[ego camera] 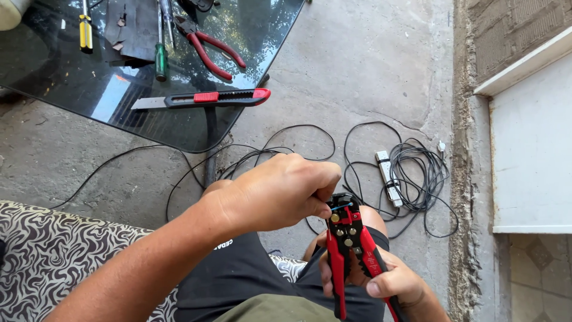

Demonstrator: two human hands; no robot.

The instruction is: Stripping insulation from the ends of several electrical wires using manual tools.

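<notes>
Stripper: we see the red-and-black wire stripper (348, 250) over the lap, well below the glass bench (119, 83).
Right hand (387, 280): grip clenched on its handles.
Left hand (280, 191): pinching a thin wire (341, 206) at its head.
Bench: red utility knife (202, 98) near its edge.

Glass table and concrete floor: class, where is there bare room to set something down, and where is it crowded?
Free: glass table left of the utility knife; concrete floor beyond the table's corner. Crowded: black cable coils, tools along the table's top edge.
</notes>
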